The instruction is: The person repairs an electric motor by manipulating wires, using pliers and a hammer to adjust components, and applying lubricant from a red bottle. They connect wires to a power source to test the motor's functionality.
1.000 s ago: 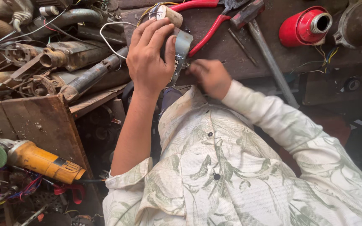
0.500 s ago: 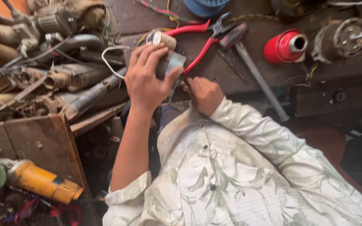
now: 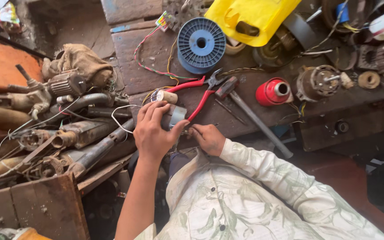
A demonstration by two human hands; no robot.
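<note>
Left hand (image 3: 154, 133) grips a small grey cylinder part (image 3: 174, 116) at the tabletop (image 3: 245, 111) edge; right hand (image 3: 207, 138) just beside it (fingers curled, contents unclear); red pliers (image 3: 198, 91) just beyond.

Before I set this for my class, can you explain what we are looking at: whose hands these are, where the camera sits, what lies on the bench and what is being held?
The camera sits on the person's head and looks down at their own two bare hands. The left hand grips a small grey cylindrical part with wires. The right hand, in a patterned sleeve, rests at the bench edge beside it. On the bench lie red-handled pliers, a hammer, a blue wire spool and a red spool.
</note>
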